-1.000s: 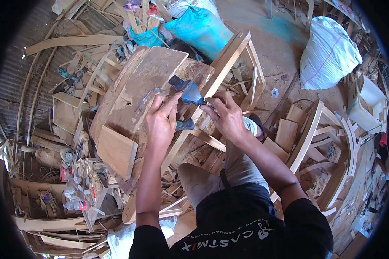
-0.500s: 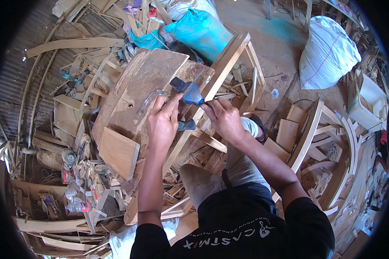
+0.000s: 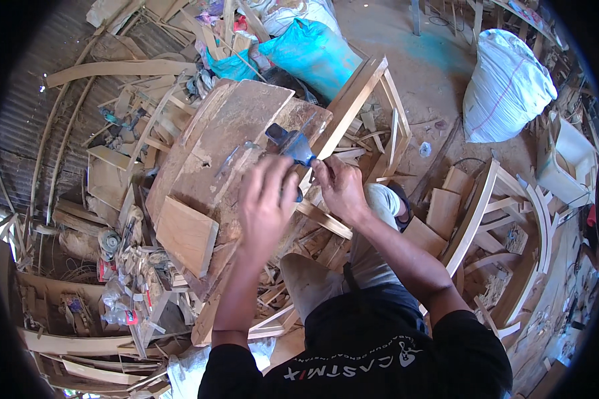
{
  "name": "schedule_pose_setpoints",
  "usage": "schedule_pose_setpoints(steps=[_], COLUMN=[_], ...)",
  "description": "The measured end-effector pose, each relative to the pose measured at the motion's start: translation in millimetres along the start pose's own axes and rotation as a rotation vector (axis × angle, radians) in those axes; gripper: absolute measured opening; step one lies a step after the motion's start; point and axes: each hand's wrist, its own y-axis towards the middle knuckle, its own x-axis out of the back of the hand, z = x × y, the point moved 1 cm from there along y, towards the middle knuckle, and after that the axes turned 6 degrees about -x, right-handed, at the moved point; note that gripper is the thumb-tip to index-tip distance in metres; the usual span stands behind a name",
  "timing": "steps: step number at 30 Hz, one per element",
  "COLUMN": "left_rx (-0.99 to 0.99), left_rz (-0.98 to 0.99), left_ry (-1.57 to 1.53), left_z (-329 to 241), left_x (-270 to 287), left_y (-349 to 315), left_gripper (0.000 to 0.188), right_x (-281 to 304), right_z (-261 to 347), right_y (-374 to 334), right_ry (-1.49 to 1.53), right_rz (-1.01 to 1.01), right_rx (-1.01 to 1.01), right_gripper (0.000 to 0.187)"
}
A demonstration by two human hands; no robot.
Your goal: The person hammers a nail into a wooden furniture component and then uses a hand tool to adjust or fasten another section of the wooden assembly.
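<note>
My left hand (image 3: 267, 199) and my right hand (image 3: 339, 186) meet over a blue metal clamp-like tool (image 3: 291, 144), both gripping around it. The tool sits at the right edge of a large worn wooden slab (image 3: 226, 139) that serves as a work surface. A thin light wooden strip (image 3: 323, 219) runs under my hands. My fingers hide the lower part of the tool. A square wooden board (image 3: 186, 233) leans against the slab's near left side.
A light wooden frame (image 3: 373, 93) leans beyond the slab. A blue sack (image 3: 313, 53) lies behind it, a white sack (image 3: 506, 86) at the far right. Curved chair parts (image 3: 506, 219) stand at the right. Offcuts and scrap wood (image 3: 113, 266) pile at the left.
Both hands stay on the blue tool with only slight shifts. My left hand has slid a little lower and nearer along the slab's edge.
</note>
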Motion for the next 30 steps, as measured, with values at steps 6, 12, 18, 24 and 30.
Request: schedule_pose_setpoints(steps=[6,12,18,24,30], left_rx=[0.197,0.309,0.261,0.182,0.513], left_rz=[0.384,0.453,0.377,0.399,-0.136], left_ry=[-0.161,-0.413,-0.385,-0.346,-0.527], left_z=[8.2,30.8,31.2,4.4,93.5], left_x=[-45.3,-65.6,-65.8,3.2,91.2], left_y=[-27.5,-15.6,-12.9,-23.1,-10.5], left_gripper=[0.045,0.016,0.017,0.016,0.020], right_x=[-0.4,-5.3,-1.8,4.3,-34.1], right_z=[15.2,4.7,4.6,3.8,15.9], right_y=[-3.9,2.3,12.9,-22.6,-32.4], right_ry=[-0.079,-0.288,-0.417,-0.299,-0.671], right_rz=[0.015,-0.093,-0.049,-0.054,0.207], right_rx=[0.005,0.282,0.281,0.444,0.810], right_gripper=[0.036,0.031,0.030,0.023,0.046])
